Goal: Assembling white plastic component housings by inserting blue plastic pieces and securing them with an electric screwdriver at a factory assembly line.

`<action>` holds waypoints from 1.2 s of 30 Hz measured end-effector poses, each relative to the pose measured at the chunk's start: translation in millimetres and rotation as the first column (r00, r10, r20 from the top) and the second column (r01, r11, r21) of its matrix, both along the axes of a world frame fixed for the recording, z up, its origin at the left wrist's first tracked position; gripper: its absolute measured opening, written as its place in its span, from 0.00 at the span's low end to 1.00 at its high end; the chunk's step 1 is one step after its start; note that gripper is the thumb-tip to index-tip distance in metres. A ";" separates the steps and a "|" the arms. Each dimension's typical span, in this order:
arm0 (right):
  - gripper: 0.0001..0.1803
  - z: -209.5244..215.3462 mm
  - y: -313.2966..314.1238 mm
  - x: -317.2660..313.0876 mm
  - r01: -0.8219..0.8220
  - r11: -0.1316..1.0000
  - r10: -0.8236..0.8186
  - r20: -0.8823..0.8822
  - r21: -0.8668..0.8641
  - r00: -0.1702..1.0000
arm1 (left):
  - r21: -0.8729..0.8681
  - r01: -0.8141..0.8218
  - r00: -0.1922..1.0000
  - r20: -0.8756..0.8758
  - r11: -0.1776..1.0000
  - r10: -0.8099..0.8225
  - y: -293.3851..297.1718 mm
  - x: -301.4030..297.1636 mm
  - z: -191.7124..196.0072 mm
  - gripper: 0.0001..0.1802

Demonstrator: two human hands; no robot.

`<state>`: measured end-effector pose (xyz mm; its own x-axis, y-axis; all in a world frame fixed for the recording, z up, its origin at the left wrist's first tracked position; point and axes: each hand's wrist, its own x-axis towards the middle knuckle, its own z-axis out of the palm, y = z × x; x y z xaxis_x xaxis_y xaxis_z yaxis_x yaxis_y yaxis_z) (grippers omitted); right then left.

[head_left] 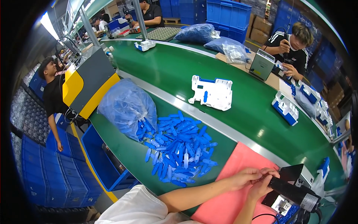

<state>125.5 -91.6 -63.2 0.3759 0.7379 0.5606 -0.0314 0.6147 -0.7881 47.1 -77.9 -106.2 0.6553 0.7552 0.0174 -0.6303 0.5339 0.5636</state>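
Both bare hands meet above the right part of the flat salmon-pink mat, right at the near end of the thick black cylindrical tool. The left hand has thumb and fingertips drawn together; what sits between them is too small to tell. The right hand is just beside it, fingers curled in at the tool's end, and whether they clamp it I can't tell. The tool slants past the mat's right edge, near a black angular plate.

Left of the mat, a heap of slim blue plastic pieces spreads across the green table, spilling beside a bulging translucent blue plastic bag at the table's left edge. Beyond the metal rail along the table's far edge, a white moulded plastic casing lies on the green conveyor belt, one blue piece inside it.
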 end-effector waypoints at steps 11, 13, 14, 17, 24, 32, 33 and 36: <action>0.18 -0.7 0.3 0.3 -0.005 0.999 0.005 -0.006 -0.033 1.000 | 0.005 0.024 0.995 0.099 1.000 -0.024 1.4 -9.6 21.4 0.15; 0.18 1.4 -0.5 -1.4 -0.006 0.999 0.005 -0.017 -0.037 1.000 | 0.066 0.023 0.997 0.069 0.998 -0.028 3.8 -8.3 10.7 0.15; 0.19 2.2 -1.0 -2.5 -0.008 0.999 0.007 -0.029 -0.042 1.000 | 0.127 0.023 0.999 0.039 0.992 -0.029 4.4 -8.1 6.7 0.15; 0.20 -1.9 -0.8 -0.8 -0.007 0.999 0.006 -0.043 -0.039 0.999 | 0.182 -0.036 0.997 -0.058 0.983 0.047 -2.8 -5.8 18.6 0.15; 0.21 1.8 -1.6 -1.0 -0.038 0.998 0.038 -0.005 -0.048 0.999 | -0.004 -0.060 0.998 0.035 0.998 0.060 -4.6 3.6 9.2 0.12; 0.21 3.8 -2.3 -0.6 -0.110 0.991 0.117 0.087 -0.078 0.989 | -0.127 0.056 0.982 0.187 0.990 -0.031 -1.5 -9.9 12.8 0.10; 0.21 4.1 -3.6 0.8 -0.106 0.992 0.113 0.087 -0.075 0.990 | -0.124 0.059 0.982 0.186 0.991 -0.035 -1.7 -8.4 9.9 0.10; 0.20 3.0 -2.5 -1.5 -0.146 0.987 0.151 0.066 -0.073 0.986 | -0.121 0.108 0.969 0.234 0.987 -0.078 3.5 -10.3 -12.0 0.08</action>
